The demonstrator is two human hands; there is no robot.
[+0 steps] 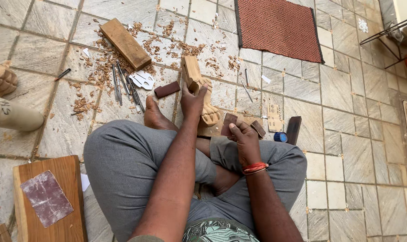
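Single head-worn view, steeply downward over crossed legs; close to hands; tiled floor (pixel 346 112) beyond

A woodcarver's floor workshop is showing here: pale curled wood shavings (pixel 122 54) are littering the grey stone tiles (pixel 346 103) at upper left, beside thin steel chisels (pixel 125 87) and a rectangular wooden block (pixel 125 43).

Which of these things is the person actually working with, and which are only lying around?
In use: left hand gripping carved wooden leg; right hand holding sandpaper piece.

Lying about: chisels, wood block, shavings, red mat, blue cap.
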